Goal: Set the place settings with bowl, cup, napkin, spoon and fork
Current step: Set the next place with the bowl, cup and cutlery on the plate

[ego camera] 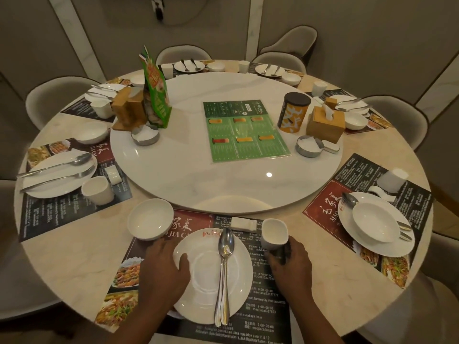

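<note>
**Round bench, near setting: cup coming in**

Round bench (pixel 74 256) with turntable (pixel 198 170) at centre; other settings ring the edge. At the near mat (pixel 268 294), plate (pixel 201 276) sits central, with spoon (pixel 224 244) and fork (pixel 227 306) laid together along it at 12–6. Bowl (pixel 150 218) stands at 10 o'clock off the plate, and the white napkin packet (pixel 244 224) at 12.

- Right hand (pixel 290 259) wraps the cup (pixel 275 234), tilted, at 2 o'clock. Likely bound for the mat's upper right, as at neighbouring places.
- Left hand (pixel 164 271) lies over the plate's 9 o'clock rim, thumb on top, probably steadying. Cannot tell if it is gripping.
</note>
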The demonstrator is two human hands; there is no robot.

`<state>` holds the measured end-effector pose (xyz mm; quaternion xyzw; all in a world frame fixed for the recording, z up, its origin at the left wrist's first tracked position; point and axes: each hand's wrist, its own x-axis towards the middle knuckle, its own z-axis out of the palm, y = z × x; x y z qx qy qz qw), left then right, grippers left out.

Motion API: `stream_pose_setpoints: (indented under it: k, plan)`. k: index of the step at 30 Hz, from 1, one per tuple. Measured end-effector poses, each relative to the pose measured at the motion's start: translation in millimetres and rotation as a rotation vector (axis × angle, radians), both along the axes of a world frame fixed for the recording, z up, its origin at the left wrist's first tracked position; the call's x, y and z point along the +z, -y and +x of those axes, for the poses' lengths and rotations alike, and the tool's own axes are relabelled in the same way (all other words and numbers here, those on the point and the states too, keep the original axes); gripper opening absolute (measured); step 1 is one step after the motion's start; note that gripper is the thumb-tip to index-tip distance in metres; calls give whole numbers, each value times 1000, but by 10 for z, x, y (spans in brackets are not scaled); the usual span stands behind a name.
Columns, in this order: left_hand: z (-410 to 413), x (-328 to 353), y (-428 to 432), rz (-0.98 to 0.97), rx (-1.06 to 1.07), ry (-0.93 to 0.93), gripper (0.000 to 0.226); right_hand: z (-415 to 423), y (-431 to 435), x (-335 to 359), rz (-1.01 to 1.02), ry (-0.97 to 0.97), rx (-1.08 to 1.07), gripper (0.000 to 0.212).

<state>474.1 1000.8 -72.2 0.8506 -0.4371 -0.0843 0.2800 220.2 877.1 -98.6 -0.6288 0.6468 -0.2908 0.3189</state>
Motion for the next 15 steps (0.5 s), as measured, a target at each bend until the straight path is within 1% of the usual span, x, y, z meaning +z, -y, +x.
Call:
stream_pose_setpoints:
  k: [1, 3, 5, 8, 10, 12, 15]
  plan:
    - [43, -12, -66, 22, 14, -36, 38, 9, -74, 26, 9, -8, -37, 51]
    - [115, -20, -169, 33, 25, -137, 40, 46, -280, 69, 25, -15, -92, 39]
    - [172, -8, -228, 55, 13, -259, 43, 120, -518, 99, 78, -22, -40, 28]
    - [229, 15, -251, 104, -37, -331, 50, 268, -781, 156, 147, -11, 82, 26]
    - [270, 25, -248, 108, -58, -352, 53, 349, -853, 199, 163, -25, 110, 22]
    - [304, 28, -244, 128, -56, -383, 51, 396, -880, 249, 175, -30, 106, 23]
    - [329, 31, -248, 126, -62, -417, 41, 410, -920, 300, 196, -29, 83, 23]
